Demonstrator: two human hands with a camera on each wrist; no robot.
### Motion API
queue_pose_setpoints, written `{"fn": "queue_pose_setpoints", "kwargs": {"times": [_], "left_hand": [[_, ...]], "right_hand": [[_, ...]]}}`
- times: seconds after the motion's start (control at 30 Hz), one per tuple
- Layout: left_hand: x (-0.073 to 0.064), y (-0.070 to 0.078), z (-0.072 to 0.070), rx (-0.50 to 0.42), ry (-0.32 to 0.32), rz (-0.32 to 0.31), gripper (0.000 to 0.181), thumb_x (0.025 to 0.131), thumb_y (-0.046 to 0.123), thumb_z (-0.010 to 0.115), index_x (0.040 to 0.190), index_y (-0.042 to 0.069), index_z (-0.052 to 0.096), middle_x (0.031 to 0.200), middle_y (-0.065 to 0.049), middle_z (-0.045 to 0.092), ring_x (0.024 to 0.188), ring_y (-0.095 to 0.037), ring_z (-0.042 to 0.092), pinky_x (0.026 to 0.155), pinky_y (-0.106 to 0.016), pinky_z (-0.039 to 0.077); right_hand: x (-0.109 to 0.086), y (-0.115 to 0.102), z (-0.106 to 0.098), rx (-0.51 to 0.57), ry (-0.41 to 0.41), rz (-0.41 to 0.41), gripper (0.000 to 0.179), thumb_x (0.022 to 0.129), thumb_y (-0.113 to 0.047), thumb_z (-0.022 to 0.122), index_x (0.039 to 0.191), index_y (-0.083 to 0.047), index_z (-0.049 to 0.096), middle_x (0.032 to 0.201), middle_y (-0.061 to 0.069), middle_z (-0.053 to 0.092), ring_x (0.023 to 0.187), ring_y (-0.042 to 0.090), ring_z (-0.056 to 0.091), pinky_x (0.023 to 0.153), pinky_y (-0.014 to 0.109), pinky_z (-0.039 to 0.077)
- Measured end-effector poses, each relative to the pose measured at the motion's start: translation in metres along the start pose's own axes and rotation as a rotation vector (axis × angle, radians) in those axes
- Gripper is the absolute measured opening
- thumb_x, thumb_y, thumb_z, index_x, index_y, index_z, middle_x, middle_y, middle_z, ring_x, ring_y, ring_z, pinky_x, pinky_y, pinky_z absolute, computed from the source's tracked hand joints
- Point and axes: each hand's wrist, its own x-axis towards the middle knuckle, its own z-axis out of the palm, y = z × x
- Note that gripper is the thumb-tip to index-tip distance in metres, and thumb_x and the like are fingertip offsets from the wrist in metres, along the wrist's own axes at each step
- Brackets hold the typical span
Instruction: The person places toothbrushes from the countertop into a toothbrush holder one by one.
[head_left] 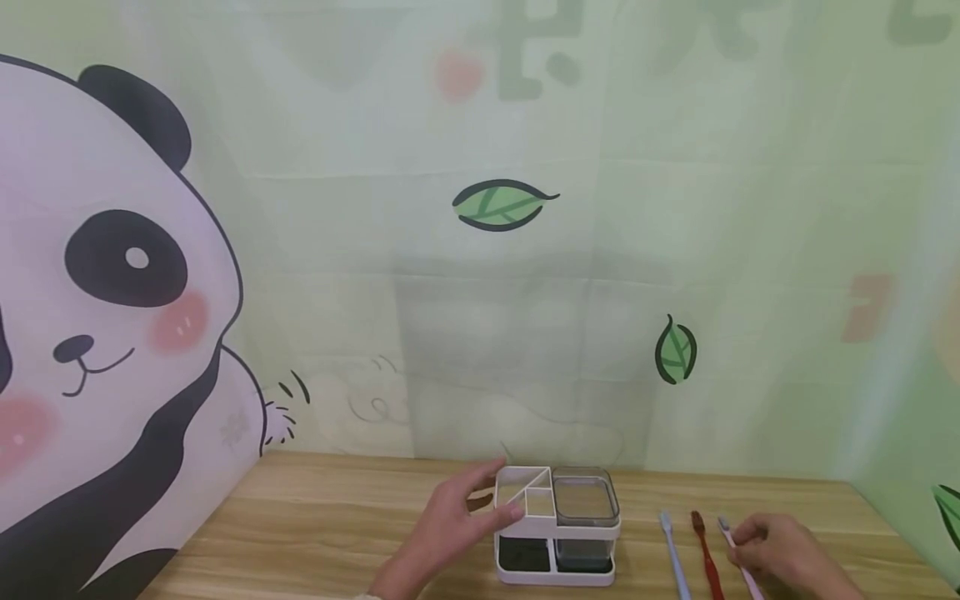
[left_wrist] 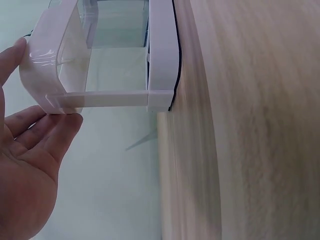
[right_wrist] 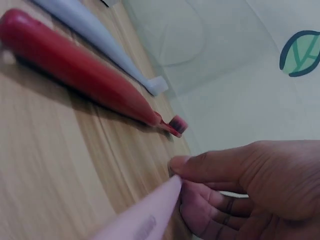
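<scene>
With the left hand (head_left: 448,518) gripping the holder (head_left: 577,531) and the right hand (head_left: 786,552) pinching the pink brush (head_left: 749,581) beside the red brush (head_left: 707,557) on the table (head_left: 315,533), I'd lift straight up, bracing the holder.

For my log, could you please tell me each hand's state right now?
Left hand: holding the white organizer at its upper tier.
Right hand: pinching the pink toothbrush.
</scene>
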Motion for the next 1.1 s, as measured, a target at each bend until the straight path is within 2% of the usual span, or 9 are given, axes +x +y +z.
{"fn": "queue_pose_setpoints", "kwargs": {"times": [0.2, 0.43, 0.57, 0.73, 0.9, 1.0, 1.1], "left_hand": [[0.0, -0.001, 0.001, -0.014, 0.013, -0.012, 0.065, 0.095, 0.03, 0.084, 0.145, -0.003, 0.06, 0.144, -0.022, 0.062, 0.13, -0.043, 0.061, 0.103, -0.049, 0.058], [0.0, -0.001, 0.001, -0.027, 0.008, -0.022, 0.064, 0.094, 0.028, 0.085, 0.145, -0.002, 0.061, 0.143, -0.021, 0.063, 0.129, -0.042, 0.062, 0.102, -0.049, 0.059], [-0.001, 0.0, 0.0, -0.035, 0.002, -0.027, 0.064, 0.094, 0.028, 0.085, 0.145, -0.001, 0.06, 0.142, -0.022, 0.063, 0.129, -0.042, 0.062, 0.103, -0.053, 0.058], [-0.001, 0.0, 0.0, -0.035, 0.002, -0.028, 0.064, 0.094, 0.027, 0.085, 0.145, -0.001, 0.06, 0.142, -0.022, 0.063, 0.129, -0.041, 0.062, 0.103, -0.051, 0.058], [0.0, 0.0, 0.0, -0.041, 0.004, -0.032, 0.064, 0.093, 0.026, 0.086, 0.145, -0.002, 0.06, 0.141, -0.022, 0.063, 0.129, -0.041, 0.062, 0.103, -0.05, 0.058], [0.0, 0.0, 0.0, -0.047, 0.007, -0.036, 0.065, 0.093, 0.026, 0.086, 0.145, -0.002, 0.06, 0.141, -0.022, 0.064, 0.129, -0.041, 0.062, 0.103, -0.05, 0.058], [-0.001, -0.001, 0.0, -0.053, 0.008, -0.038, 0.065, 0.092, 0.026, 0.086, 0.145, -0.003, 0.06, 0.141, -0.022, 0.064, 0.129, -0.042, 0.062, 0.103, -0.05, 0.058]], "right_hand": [[0.002, -0.002, 0.003, -0.006, 0.013, 0.044, 0.014, 0.089, -0.002, 0.077, 0.095, 0.008, 0.07, 0.083, 0.004, 0.066, 0.076, 0.021, 0.063, 0.064, 0.036, 0.059], [0.001, -0.001, 0.004, -0.076, 0.056, -0.006, 0.012, 0.087, -0.005, 0.076, 0.092, 0.005, 0.073, 0.083, 0.003, 0.068, 0.075, 0.021, 0.06, 0.063, 0.033, 0.054], [0.001, -0.003, 0.003, -0.04, 0.053, 0.018, 0.011, 0.088, -0.006, 0.075, 0.092, 0.004, 0.073, 0.083, 0.003, 0.067, 0.076, 0.022, 0.059, 0.064, 0.033, 0.052], [0.001, -0.007, 0.0, 0.0, 0.05, 0.032, 0.01, 0.089, -0.005, 0.073, 0.094, 0.004, 0.073, 0.086, 0.005, 0.068, 0.081, 0.025, 0.059, 0.066, 0.033, 0.051], [-0.002, -0.011, -0.006, -0.016, 0.072, -0.021, 0.012, 0.091, -0.005, 0.072, 0.099, 0.005, 0.073, 0.09, 0.005, 0.069, 0.083, 0.024, 0.061, 0.066, 0.032, 0.053], [-0.005, -0.014, -0.009, -0.019, 0.097, -0.081, 0.014, 0.091, -0.003, 0.073, 0.1, 0.007, 0.072, 0.088, 0.005, 0.07, 0.078, 0.022, 0.063, 0.064, 0.032, 0.057], [-0.007, -0.018, -0.012, 0.008, 0.106, -0.106, 0.016, 0.092, -0.002, 0.072, 0.102, 0.011, 0.07, 0.087, 0.005, 0.071, 0.076, 0.022, 0.066, 0.064, 0.032, 0.062]]}}
